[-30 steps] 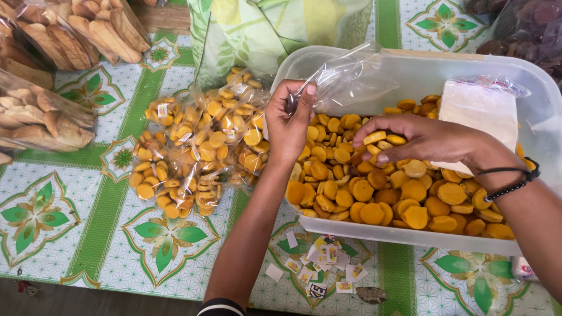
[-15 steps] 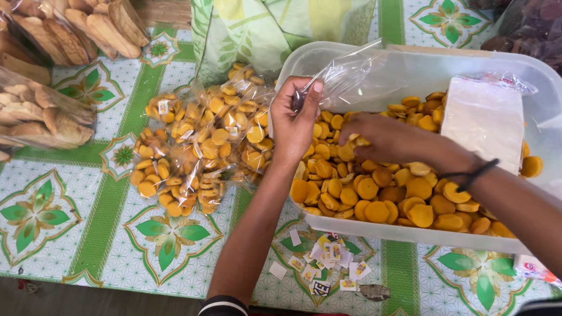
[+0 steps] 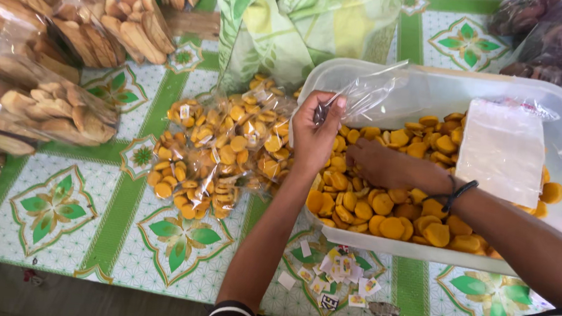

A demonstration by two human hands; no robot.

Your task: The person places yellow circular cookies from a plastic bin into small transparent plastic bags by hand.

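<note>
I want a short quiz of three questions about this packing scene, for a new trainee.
1. True or false: the left hand holds a clear plastic bag.
2. Where does the right hand rest? A) on the yellow round snacks in the white tub B) on the small paper labels
3. Fill in: the filled snack bags lie on the ___ of the tub, as seen in the picture.

Key: 1 true; 2 A; 3 left.

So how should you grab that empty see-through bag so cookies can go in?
Probably pinch the clear plastic bag at its near edge by the mouth, coming from the left, as the left hand does. It is thin and floppy, so gripping the rim holds it up over the tub of round yellow cookies.
</note>
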